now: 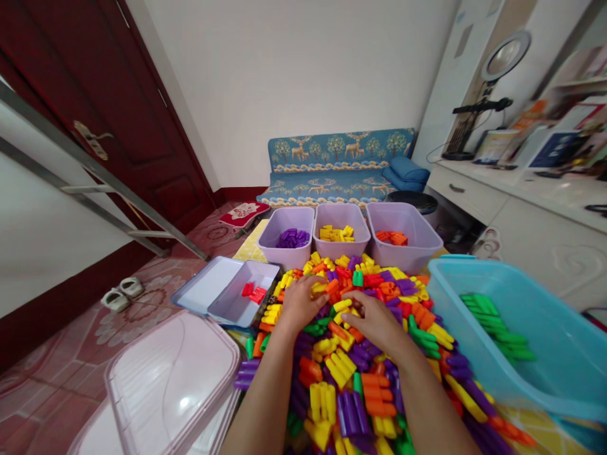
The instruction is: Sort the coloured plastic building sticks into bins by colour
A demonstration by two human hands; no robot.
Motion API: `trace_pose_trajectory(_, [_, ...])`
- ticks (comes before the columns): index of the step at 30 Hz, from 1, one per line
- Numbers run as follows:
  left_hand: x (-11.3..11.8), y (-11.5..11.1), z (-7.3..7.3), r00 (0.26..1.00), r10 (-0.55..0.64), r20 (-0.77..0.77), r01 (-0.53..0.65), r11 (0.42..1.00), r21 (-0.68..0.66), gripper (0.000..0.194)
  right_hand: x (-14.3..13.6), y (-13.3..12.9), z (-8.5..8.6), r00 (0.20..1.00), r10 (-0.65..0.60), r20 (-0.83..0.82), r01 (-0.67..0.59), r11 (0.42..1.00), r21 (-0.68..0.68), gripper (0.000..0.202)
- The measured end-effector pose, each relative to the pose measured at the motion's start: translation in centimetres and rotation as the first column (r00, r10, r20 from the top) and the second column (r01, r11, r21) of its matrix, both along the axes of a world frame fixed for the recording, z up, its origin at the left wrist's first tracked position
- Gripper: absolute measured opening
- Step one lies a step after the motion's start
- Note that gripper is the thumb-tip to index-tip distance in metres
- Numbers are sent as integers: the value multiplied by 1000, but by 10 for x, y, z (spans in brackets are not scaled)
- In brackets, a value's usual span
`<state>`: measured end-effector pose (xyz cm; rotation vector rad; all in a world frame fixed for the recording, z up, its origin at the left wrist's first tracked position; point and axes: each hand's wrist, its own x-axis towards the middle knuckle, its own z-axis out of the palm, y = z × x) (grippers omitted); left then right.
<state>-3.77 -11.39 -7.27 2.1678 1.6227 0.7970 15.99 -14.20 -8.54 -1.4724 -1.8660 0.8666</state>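
Note:
A heap of plastic pieces in yellow, orange, purple, green and red covers the table. My left hand is on the far part of the heap, fingers curled round a yellow piece. Just right of it, my right hand has its thumb and fingers bent at another yellow piece. Behind the heap stand three lilac bins, holding purple pieces, yellow pieces and orange pieces. Green pieces lie in a blue tub at the right.
An open case with red pieces sits left of the heap. Nearer are stacked pale lids. A metal ladder leans at the left. Behind are a blue sofa and a white cabinet.

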Motion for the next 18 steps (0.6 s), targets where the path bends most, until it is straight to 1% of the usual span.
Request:
trace_pose_trajectory(4, [2,-8,-6,970,-92,227,86,996,33,21,-1,1,-3,998,13,-66,-12,1000,10,36])
trace_pose_trajectory(6, [4,-10,-8,946,-130,298,119,991,55,23,-1,2,-5,995,26,-94,-24,999,26,32])
trace_pose_trajectory(8, [6,-11,-9,933,-143,330,127,989,71,25,-1,3,-5,996,4,-91,3,998,69,28])
trace_pose_trajectory(10, [8,-11,-10,939,-119,323,100,992,76,29,1,5,-3,996,-51,-78,61,989,134,25])
trace_pose_trajectory(12, [9,-11,-12,955,-72,287,52,996,77,35,2,7,-2,989,-108,-99,122,981,152,26])
trace_pose_trajectory(15, [11,-9,-16,975,11,223,-34,994,102,42,3,7,-1,966,-151,-210,169,983,71,26])
trace_pose_trajectory(18, [12,-7,-22,983,67,169,-89,988,128,38,5,6,1,941,-140,-307,152,988,16,28])
